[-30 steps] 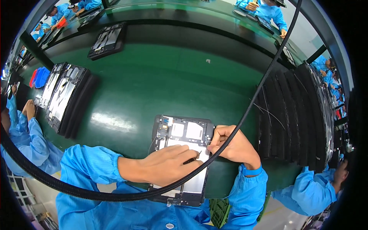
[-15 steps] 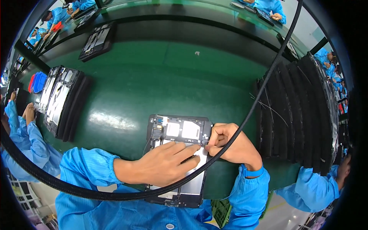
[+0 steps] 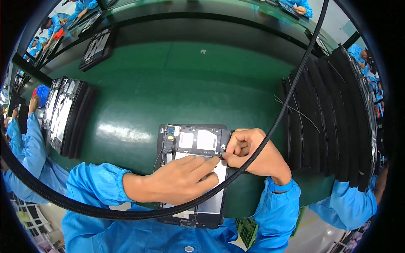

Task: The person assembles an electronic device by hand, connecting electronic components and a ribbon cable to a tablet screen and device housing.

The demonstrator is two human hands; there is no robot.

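Observation:
An opened tablet (image 3: 215, 194) lies before me, its inner boards, bright metal plates and black frame bare. My left hand (image 3: 177, 179) rests across its middle, fingers spread and reaching toward the right edge, the index fingertip on the tablet close to the right hand. At that right edge, just below the upper boards, my right hand (image 3: 249, 152) is closed in a pinch, thumb and index together. Whatever lies between those fingertips is too small to make out. A thin dark wire (image 3: 157, 161) sticks out at the tablet's left side. A black cable (image 3: 236, 173) crosses in front of both hands.
Stacks of tablet units with black foam stand at the left (image 3: 63, 118) and right (image 3: 329, 118) on the green table (image 3: 126, 97). Another opened tablet (image 3: 96, 48) lies at the far left. A co-worker's hand (image 3: 33, 103) is beside a blue bin (image 3: 42, 92).
My right hand stays pinched at the tablet's edge, its fingers slightly shifted. My left hand has barely moved. The co-worker's hand at the left has moved up to the bin.

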